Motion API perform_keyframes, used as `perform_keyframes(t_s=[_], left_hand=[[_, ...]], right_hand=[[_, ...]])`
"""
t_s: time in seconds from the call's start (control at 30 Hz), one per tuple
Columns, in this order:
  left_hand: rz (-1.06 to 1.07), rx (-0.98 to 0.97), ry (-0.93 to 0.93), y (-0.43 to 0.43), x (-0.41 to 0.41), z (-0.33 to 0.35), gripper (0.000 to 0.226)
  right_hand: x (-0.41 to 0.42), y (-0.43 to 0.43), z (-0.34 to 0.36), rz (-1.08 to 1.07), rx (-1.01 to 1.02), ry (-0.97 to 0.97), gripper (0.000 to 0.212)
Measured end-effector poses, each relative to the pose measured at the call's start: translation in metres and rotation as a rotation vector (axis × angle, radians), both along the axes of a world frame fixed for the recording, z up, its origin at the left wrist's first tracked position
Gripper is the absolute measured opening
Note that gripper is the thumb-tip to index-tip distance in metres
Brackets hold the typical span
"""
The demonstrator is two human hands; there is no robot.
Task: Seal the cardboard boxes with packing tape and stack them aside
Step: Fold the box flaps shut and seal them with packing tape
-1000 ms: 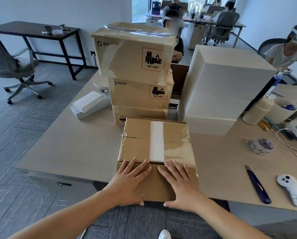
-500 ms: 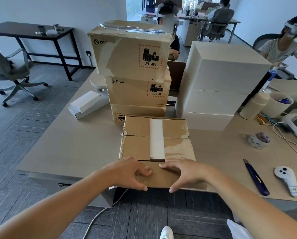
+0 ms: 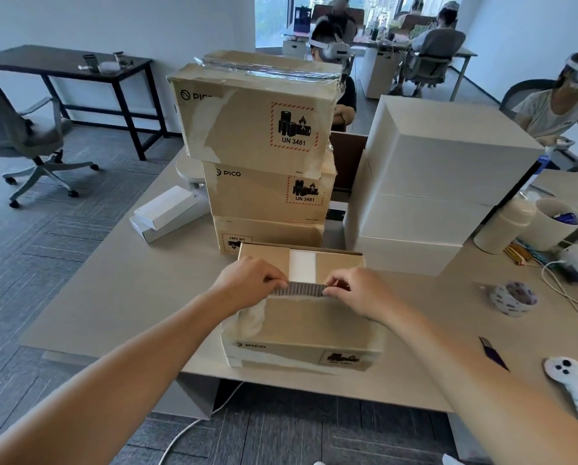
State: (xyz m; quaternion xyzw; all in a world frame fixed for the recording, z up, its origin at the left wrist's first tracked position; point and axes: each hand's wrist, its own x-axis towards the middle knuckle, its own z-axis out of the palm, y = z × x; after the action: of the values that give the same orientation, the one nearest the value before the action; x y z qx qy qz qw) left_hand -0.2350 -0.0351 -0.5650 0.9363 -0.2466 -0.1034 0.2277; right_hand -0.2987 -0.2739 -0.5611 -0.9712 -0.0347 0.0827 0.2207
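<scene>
Office space surrounds a grey worktop, with a dark side table and a chair at far left on the carpet. Other people sit at desks in the background.

1. Box: it sits at the near edge of the worktop, directly in front of you. The "PICO" face points toward you. A white strip runs across the far panel.
2. Left hand: your fingers are curled and pinch the left part of an exposed corrugated edge on top of the box.
3. Right hand: your fingers are curled and pinch the right part of the same edge. The two hands are close together, with a short run of edge showing between them.
4. Stack: three brown boxes stand one on another just behind the box. The top two show "UN 3481" labels facing you. The top one sits slightly skewed and carries shiny tape along its lid.
5. White boxes: these are piled to the right of the stack.
6. Right side of the worktop: a tape roll lies flat, well apart from the box. A blue knife and a white controller lie nearer to you. A bottle and a cup stand beside the white boxes.
7. Left side: two flat white cartons lie stacked beside the stack.
</scene>
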Motion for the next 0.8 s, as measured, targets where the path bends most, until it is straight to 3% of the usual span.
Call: perform_keyframes(t_s=[0.17,0.33,0.43,0.53,0.67,0.73,0.8], left_hand=[[0.119,-0.166,0.111,-0.007,0.016,-0.034,0.013],[0.06,-0.151,0.138,-0.005,0.014,-0.065,0.015],[0.006,-0.118,-0.097,0.0,0.002,-0.096,0.02],[-0.009,-0.031,-0.276,0.002,-0.001,-0.116,0.043],[0.021,0.124,-0.336,-0.006,0.011,-0.121,0.059],[0.128,0.181,-0.327,-0.008,0.024,-0.115,0.063],[0.201,0.245,-0.281,-0.009,0.044,-0.108,0.07]], right_hand=[[0.016,-0.005,-0.038,-0.096,0.107,-0.013,0.01],[0.018,-0.016,-0.059,-0.041,0.179,0.084,0.009],[0.01,-0.021,-0.079,-0.015,0.189,-0.009,0.024],[0.009,-0.028,-0.091,0.072,-0.034,-0.142,0.048],[0.023,-0.045,-0.09,0.036,-0.088,-0.048,0.091],[0.036,-0.051,-0.09,-0.067,-0.039,-0.003,0.094],[0.056,-0.057,-0.089,-0.279,0.044,0.018,0.085]])
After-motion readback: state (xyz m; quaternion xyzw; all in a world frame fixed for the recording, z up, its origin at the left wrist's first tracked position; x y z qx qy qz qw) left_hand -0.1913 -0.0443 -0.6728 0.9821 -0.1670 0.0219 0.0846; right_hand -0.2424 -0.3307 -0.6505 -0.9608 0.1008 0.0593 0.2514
